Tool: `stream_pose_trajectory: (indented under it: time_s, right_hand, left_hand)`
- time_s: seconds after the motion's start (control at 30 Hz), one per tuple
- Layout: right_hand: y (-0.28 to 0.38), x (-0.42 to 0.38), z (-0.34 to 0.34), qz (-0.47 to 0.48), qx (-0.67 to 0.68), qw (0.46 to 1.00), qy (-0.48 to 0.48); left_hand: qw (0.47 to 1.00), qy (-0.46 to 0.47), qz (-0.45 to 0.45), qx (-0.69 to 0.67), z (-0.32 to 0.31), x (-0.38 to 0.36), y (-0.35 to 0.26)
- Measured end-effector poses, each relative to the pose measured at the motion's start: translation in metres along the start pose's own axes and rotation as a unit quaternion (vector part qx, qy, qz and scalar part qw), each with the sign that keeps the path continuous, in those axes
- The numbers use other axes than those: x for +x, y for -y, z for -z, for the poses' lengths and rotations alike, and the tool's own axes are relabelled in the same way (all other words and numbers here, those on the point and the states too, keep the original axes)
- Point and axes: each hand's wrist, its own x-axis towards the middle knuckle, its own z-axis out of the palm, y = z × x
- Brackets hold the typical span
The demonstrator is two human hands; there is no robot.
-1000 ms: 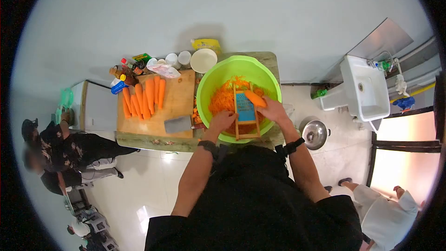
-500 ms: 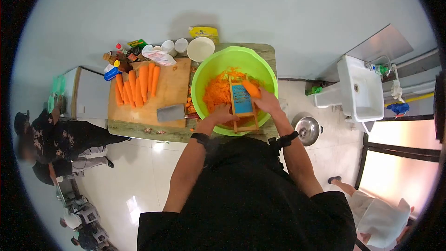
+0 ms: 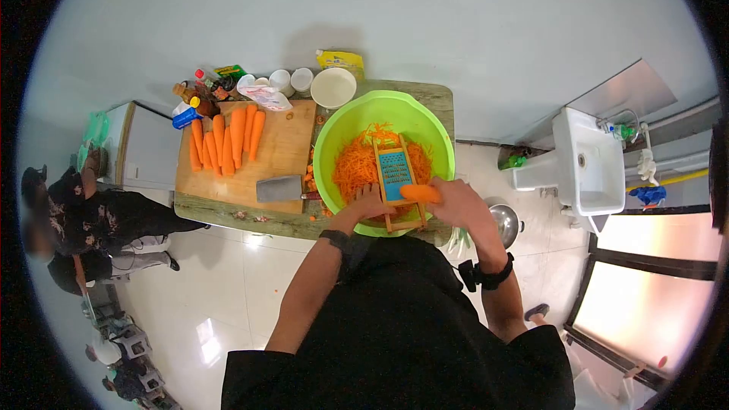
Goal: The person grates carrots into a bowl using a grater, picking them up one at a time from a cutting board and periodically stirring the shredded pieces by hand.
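Note:
A wooden-framed grater (image 3: 396, 175) with a blue plate leans inside a large green basin (image 3: 326, 125), over a heap of shredded carrot (image 3: 353, 163). My left hand (image 3: 367, 203) grips the grater's left rail low down, its fingers partly hidden beside the shreds. In my right hand (image 3: 462, 205) is a peeled carrot (image 3: 419, 193), lying against the lower part of the blue plate. The fingers wrap round the carrot's right end.
Left of the basin, a cutting board (image 3: 285, 144) bears several whole carrots (image 3: 237, 137) and a cleaver (image 3: 279, 189). Bottles, cups and a white bowl (image 3: 333, 88) line the wall. A sink (image 3: 596, 163) and metal bowl (image 3: 505, 224) stand right; people (image 3: 99, 205) are at far left.
My right hand has drawn the carrot down the grater from the upper plate to its lower part. My left hand keeps its place on the rail. The whole view has shifted slightly.

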Motion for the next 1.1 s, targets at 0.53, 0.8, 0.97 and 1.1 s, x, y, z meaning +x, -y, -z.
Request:
stream_pose_trajectory:
  time_s: [0.53,0.8,0.97,1.1]
  right_hand:
    - [0.052,-0.015,-0.003,0.059,-0.099,0.993,-0.003]
    - [0.063,-0.014,0.009,0.061,-0.02,0.994,-0.094]
    - [0.056,0.002,0.002,0.064,-0.007,0.994,-0.085]
    - [0.054,0.012,0.002,0.073,-0.02,0.993,-0.085]
  left_hand:
    - [0.999,-0.001,-0.035,-0.015,-0.013,0.019,0.018]
    - [0.997,-0.018,-0.026,-0.067,-0.007,0.004,0.008]
    - [0.996,0.018,-0.02,-0.086,0.01,-0.013,-0.002]
    - [0.997,0.029,-0.017,-0.074,0.014,-0.017,-0.007]
